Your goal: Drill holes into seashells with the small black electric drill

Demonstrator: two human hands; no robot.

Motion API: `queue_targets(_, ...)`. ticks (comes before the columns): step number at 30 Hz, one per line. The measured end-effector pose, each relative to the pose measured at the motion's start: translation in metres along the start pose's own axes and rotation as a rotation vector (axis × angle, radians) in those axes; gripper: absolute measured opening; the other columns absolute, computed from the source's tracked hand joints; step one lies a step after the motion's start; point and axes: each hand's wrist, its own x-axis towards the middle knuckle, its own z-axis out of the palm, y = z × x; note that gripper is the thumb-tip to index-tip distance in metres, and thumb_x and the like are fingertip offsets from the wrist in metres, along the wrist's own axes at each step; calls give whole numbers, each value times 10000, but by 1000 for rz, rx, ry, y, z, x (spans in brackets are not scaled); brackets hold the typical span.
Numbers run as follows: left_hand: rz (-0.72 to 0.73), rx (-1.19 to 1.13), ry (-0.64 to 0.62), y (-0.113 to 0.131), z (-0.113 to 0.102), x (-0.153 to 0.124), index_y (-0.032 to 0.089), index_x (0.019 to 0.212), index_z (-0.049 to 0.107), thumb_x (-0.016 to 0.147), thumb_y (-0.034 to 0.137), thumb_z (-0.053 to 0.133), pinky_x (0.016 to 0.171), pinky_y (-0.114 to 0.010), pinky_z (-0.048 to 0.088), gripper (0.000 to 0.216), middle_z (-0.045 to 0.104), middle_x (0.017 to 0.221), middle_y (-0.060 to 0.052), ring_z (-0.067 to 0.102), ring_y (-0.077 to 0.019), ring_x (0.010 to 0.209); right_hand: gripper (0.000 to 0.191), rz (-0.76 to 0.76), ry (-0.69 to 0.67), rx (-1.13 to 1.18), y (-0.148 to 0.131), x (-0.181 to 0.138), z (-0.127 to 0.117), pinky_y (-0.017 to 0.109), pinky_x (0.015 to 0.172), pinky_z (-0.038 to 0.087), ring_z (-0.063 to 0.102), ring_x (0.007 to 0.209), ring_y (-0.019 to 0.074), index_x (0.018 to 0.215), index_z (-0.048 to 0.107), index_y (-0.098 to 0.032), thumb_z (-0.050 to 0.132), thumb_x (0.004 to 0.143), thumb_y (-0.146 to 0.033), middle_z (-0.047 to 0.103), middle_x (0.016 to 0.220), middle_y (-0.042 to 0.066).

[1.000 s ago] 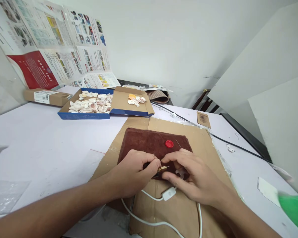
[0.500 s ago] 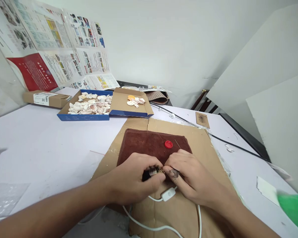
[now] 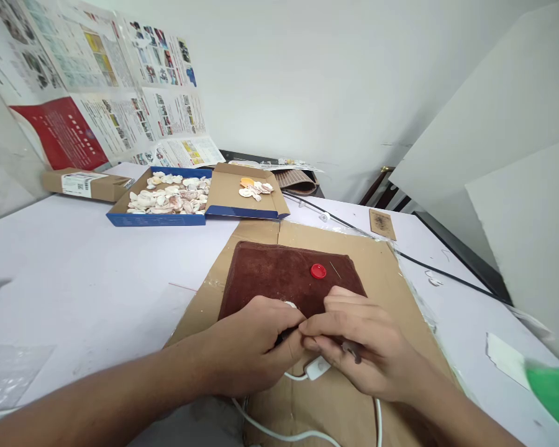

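Observation:
My left hand point(image 3: 256, 344) is closed over a small dark object point(image 3: 285, 336), most of it hidden by the fingers and thumb. My right hand point(image 3: 361, 341) meets it with thumb and forefinger in a pinch; what lies at those fingertips is too small to make out. A greyish thing point(image 3: 353, 350) shows at the fingers of the right hand, its kind unclear. Just below the hands hangs a white cable with an inline switch point(image 3: 317, 367). Beyond them, a red round cap point(image 3: 318, 271) and a thin needle-like piece point(image 3: 335, 269) lie on a dark brown cloth point(image 3: 270, 273).
Under the cloth is a cardboard sheet point(image 3: 363, 251). A blue-edged box point(image 3: 158, 219) of seashells stands at the back left, with more shells on its open lid point(image 3: 221, 198). A black cord point(image 3: 428, 267) runs along the right. Something green point(image 3: 554, 394) is at the right edge.
The fingertips have closed together, covering the dark object and the gold-coloured thin ends that showed before. The right hand has turned slightly and shifted down and right.

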Motion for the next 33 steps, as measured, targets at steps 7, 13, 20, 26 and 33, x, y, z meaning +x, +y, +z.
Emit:
queue_targets(7, -95, -4, 45, 3, 0, -2, 210, 903, 562, 1004, 255, 555, 691, -284, 387, 111, 638, 865, 27, 558, -139, 761, 108, 35, 52, -83, -1, 1, 4, 315, 641, 443, 562, 610, 134, 1039, 757, -145, 666, 1003, -101, 703, 708, 3)
queue_targets(13, -206, -24, 63, 2, -1, -2, 226, 934, 556, 1080, 353, 475, 700, -294, 401, 210, 671, 896, 14, 587, -159, 786, 135, 387, 116, -19, -8, 5, 4, 253, 507, 406, 544, 536, 108, 851, 822, -203, 771, 969, -244, 678, 627, -25)
queue_targets(20, -141, 46, 103, -1, 0, 0, 228, 857, 519, 1109, 309, 384, 718, -283, 396, 297, 611, 800, 35, 545, -142, 727, 30, 520, -153, -13, -7, 7, -14, 238, 491, 394, 535, 539, 104, 910, 774, -238, 782, 906, -209, 688, 672, -54)
queue_targets(26, -139, 78, 122, 3, -2, 1, 230, 803, 477, 1083, 270, 413, 674, -276, 369, 289, 565, 729, 47, 506, -137, 675, 268, 415, -222, -123, -5, 5, -15, 301, 675, 469, 640, 664, 154, 825, 696, -208, 650, 1038, -362, 732, 732, -10)
queue_targets(33, -150, 101, 89, 0, 0, 1, 232, 812, 481, 1078, 281, 397, 690, -283, 384, 283, 585, 756, 36, 521, -146, 701, 48, 410, -252, -109, -7, 2, -19, 287, 675, 463, 657, 707, 160, 1000, 700, -227, 654, 1004, -241, 759, 810, -17)
